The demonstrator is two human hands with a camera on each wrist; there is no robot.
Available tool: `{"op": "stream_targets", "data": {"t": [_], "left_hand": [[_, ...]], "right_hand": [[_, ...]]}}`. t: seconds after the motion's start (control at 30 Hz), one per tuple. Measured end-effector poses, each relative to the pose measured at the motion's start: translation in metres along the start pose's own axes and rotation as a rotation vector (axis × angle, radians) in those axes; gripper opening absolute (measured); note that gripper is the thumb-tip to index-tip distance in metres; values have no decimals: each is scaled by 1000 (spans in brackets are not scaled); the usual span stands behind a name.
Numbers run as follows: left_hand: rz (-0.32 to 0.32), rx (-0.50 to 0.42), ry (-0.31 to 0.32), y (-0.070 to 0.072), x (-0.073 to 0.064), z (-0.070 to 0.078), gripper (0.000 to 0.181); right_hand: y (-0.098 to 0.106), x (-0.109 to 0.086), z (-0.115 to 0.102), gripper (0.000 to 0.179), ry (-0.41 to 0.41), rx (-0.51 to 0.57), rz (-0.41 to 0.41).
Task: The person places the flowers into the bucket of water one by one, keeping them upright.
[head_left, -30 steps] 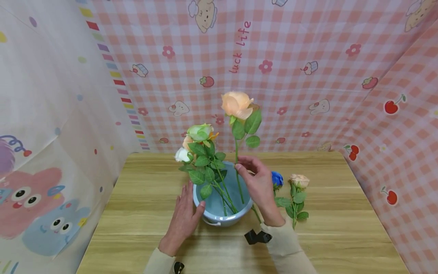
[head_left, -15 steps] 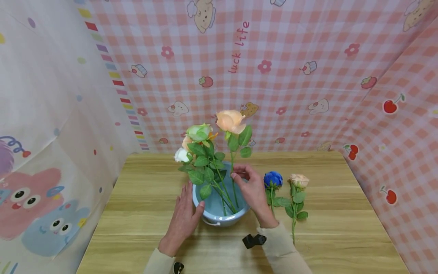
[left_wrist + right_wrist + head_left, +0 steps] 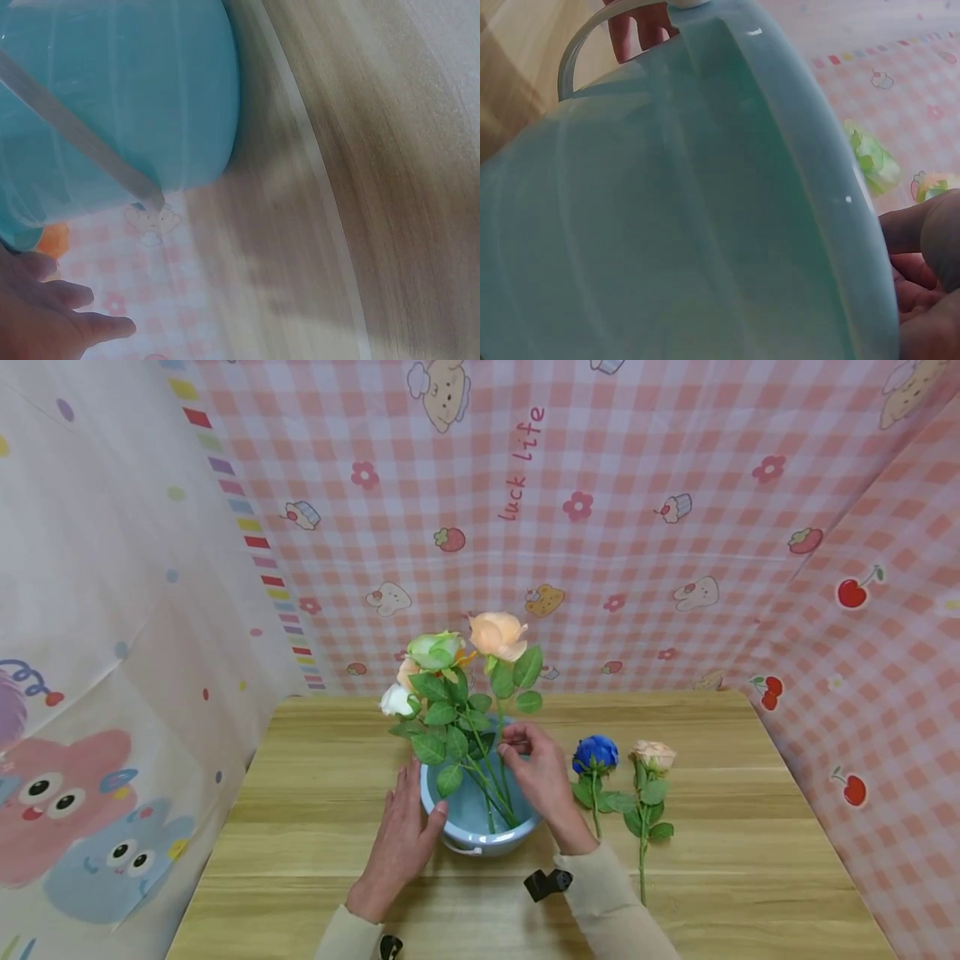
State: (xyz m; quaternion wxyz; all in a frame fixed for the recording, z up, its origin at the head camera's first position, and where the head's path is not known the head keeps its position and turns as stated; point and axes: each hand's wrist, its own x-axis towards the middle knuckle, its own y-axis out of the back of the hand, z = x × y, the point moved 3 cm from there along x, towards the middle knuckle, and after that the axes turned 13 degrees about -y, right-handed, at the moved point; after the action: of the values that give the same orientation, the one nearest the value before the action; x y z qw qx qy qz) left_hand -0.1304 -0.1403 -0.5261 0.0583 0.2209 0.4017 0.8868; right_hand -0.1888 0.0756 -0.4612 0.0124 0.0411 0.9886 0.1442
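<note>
A light blue bucket (image 3: 480, 842) with a handle stands on the table. Against its left rim rests my left hand (image 3: 405, 827), fingers straight along the outside. My right hand (image 3: 536, 772) pinches the stem of a peach rose (image 3: 498, 635) over the bucket's right side, and the stem's lower end is down inside. A green rose (image 3: 435, 652), a white rose (image 3: 397, 700) and a partly hidden peach-orange bloom lean to the left in the same bucket. In the right wrist view the bucket wall (image 3: 645, 225) fills most of the picture, with my right fingers (image 3: 907, 225) past the rim.
To the right of the bucket a blue rose (image 3: 596, 753) and a pale peach rose (image 3: 652, 755) lie on the wooden table (image 3: 720, 827). Behind the table hangs a pink checked cloth (image 3: 637, 560). Small black devices sit at both wrists.
My right hand has moved down and left, lowering the peach rose toward the other stems in the bucket. The blue rose has come into fuller view. My left hand stays put.
</note>
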Motion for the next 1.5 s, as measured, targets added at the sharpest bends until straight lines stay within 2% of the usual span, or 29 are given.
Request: {"op": "stream_targets", "data": {"t": [0.43,0.83,1.3,1.5], "left_hand": [[2,10,1,-1,1,-1,77],[11,3,-3,-1,1,-1,78],[9,-3,-1,-1,1,-1,78],[14,-2,6,-2,0,-1,78]], "right_hand": [[-14,5,-4,14,0,-114,-23],[-20,14,1,14,-46,-206,-71],[-24,20,2,11,-97,-348,-77],[-25,21,2,11,-107,-363,-89]]}}
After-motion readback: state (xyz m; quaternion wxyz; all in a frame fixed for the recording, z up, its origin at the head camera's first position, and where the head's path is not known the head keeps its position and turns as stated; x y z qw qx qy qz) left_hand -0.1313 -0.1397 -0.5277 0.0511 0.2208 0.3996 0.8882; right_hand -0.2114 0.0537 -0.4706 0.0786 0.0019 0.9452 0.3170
